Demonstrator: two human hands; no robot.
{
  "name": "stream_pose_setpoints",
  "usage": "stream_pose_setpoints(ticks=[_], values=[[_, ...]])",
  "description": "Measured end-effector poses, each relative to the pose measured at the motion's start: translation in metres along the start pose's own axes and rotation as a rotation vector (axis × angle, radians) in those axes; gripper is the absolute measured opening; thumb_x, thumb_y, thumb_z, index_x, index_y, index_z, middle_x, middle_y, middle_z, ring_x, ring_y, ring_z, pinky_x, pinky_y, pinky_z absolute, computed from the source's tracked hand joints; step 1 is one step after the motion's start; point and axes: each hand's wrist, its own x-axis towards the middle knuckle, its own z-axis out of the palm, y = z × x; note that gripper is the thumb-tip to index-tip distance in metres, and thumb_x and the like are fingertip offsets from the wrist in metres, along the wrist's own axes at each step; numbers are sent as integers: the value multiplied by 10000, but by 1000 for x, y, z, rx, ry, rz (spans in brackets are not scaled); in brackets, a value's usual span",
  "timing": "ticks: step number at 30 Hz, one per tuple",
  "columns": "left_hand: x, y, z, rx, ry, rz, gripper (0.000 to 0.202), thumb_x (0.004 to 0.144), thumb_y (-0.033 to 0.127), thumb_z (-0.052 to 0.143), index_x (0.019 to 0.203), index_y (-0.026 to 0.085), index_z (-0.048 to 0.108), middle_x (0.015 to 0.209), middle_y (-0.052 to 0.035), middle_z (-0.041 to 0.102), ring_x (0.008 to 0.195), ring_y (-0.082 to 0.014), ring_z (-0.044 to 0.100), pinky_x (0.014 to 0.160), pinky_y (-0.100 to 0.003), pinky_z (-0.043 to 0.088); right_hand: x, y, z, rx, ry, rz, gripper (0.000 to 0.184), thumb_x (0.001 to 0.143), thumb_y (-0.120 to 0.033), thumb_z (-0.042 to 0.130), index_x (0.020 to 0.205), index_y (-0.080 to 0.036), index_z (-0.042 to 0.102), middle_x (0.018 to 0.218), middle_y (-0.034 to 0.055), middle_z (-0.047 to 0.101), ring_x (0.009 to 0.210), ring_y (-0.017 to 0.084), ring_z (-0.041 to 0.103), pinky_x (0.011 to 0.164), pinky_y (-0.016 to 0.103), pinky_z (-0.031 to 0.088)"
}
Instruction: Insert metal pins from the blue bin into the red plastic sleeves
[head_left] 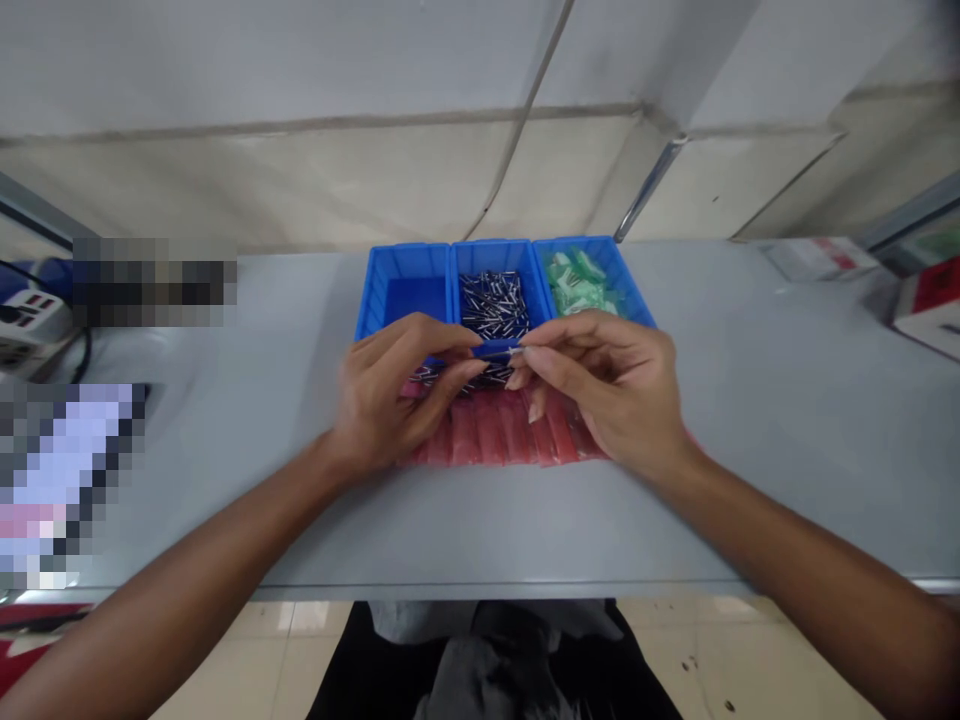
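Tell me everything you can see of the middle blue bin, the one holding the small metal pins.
The middle blue bin is an open-topped rectangular container of blue plastic with a raised rim and sloping walls, standing on the grey table top. It holds a loose heap of slender silver pins with dark ends. Its sides appear to meet a blue bin on the left and a blue bin of green packets on the right. The person's left hand and right hand hide its near end.

grey workbench, three blue plastic bins side by side, red packets just in front
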Motion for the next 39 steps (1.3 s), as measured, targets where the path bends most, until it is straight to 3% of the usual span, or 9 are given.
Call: stream_pose_setpoints(ticks=[4, 8, 13, 17, 21, 26, 39], values=[[-1, 1, 0, 5, -16, 0, 74, 934, 132, 710, 986, 174, 678, 876, -22, 744, 786, -124, 699, 721, -260, 566, 0, 2, -1, 6, 11, 4, 89, 907, -183, 767, 994, -203, 769, 842, 20, 768, 752, 168, 762, 515, 251, 644], [-1, 2, 0, -2, -25, -8, 200, 879, 167, 792, 1044, 170, 679, 893, -23, 747, 795, -130, 709, 729, -261, 574, 0, 4, -1, 46, -2, 9, 75, 915, -196, 762, 988, -213, 762, 850, 15, 769, 728, 160, 758, 499, 245, 632], [-1, 1, 0, 32, -23, 12, 38, 952, 146, 687, 947, 184, 681, 855, -21, 741, 763, -127, 697, 704, -273, 566, -2, -3, 1, -37, -30, 38, 69, 925, -223, 756, 994, -226, 761, 846, 17, 772, 743, 167, 761, 545, 276, 641], [-1, 1, 0, 34, -7, -19, 102, 947, 224, 724, 1034, 201, 676, 866, -21, 751, 754, -134, 703, 684, -278, 575, -3, -6, 2, -69, -8, 34, 66, 929, -217, 750, 991, -234, 764, 840, 13, 771, 721, 165, 757, 572, 297, 647], [0, 2, 0, 60, -14, 23, 76, 950, 158, 694, 999, 216, 682, 881, -14, 765, 770, -134, 717, 692, -282, 590, -2, -6, 2, -33, -10, 9, 79, 930, -194, 745, 1004, -213, 767, 832, 19, 766, 722, 170, 756, 543, 295, 637], [2, 2, -1, 66, -14, 53, 44, 962, 187, 693, 919, 185, 684, 823, -20, 744, 752, -120, 700, 672, -256, 574, -3, -4, 3, -19, -14, 27, 89, 929, -208, 751, 1014, -228, 762, 829, 10, 770, 658, 145, 734, 532, 283, 632], [1, 2, 1, 57, 25, 24, 130, 906, 115, 737, 980, 204, 678, 834, -6, 749, 730, -125, 716, 649, -263, 587, -3, 1, -1, -2, -6, 33, 86, 922, -232, 764, 1008, -223, 769, 820, 9, 783, 574, 139, 710, 508, 281, 598]])
